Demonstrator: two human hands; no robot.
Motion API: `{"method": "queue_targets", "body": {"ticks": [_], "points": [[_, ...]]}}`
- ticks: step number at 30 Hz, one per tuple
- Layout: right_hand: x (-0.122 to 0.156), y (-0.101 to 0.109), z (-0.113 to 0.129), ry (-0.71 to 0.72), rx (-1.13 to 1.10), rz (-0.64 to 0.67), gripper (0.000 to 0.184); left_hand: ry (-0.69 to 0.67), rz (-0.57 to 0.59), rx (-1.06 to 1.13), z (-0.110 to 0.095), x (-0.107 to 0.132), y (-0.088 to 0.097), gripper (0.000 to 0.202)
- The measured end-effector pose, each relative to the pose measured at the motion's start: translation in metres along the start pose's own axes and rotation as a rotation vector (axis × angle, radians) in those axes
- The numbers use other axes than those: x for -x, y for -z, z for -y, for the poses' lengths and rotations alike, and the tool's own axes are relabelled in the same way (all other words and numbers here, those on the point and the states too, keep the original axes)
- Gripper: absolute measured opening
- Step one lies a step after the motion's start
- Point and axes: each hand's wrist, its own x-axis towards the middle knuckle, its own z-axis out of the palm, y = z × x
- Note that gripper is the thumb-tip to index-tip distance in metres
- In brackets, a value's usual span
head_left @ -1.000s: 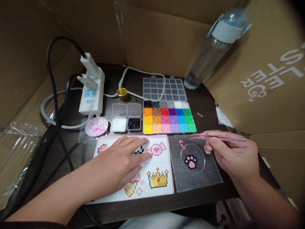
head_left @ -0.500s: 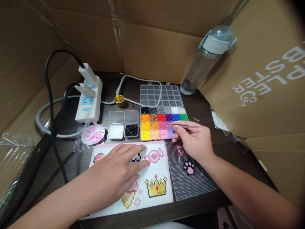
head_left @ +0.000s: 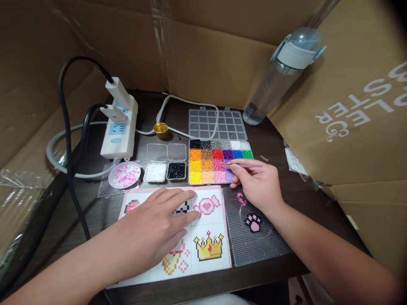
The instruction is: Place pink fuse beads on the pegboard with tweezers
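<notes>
Right grip: right hand (head_left: 258, 184) pinched pink tweezers (head_left: 243, 164) between thumb and fingers; tips lay over the pink/purple cells of the bead box (head_left: 219, 161). Whether a bead sat in the tips could not be told.
Left grip: left hand (head_left: 155, 226) lay flat, fingers spread, holding nothing; forefinger touched the pattern sheet (head_left: 208, 237) just beside the candy motif (head_left: 206, 206).
Pegboard: clear pegboard (head_left: 254, 245) lay just right of the sheet, under the right wrist.
Done so far: a complete black-and-pink paw (head_left: 253, 222) stood on the board; above it a short pink curve (head_left: 241, 198) of a few beads only.
Left to do: judged early in the second figure; most of the board was bare pegs.
Bead stock: bead box open, lid flat behind; white and black beads in a small double case (head_left: 165, 171); loose pink beads in a round dish (head_left: 124, 174).
Surroundings: power strip (head_left: 119, 127), water bottle (head_left: 280, 72) at the back of the dark surface (head_left: 286, 144).
</notes>
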Motion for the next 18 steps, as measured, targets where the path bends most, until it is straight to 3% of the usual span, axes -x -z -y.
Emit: {"method": "queue_targets", "body": {"ticks": [18], "points": [[0.0008,0.0034,0.0040,0.033,0.042,-0.008,0.020,-0.020,0.008,-0.037,-0.0023,-0.0021,0.0011,0.048]]}}
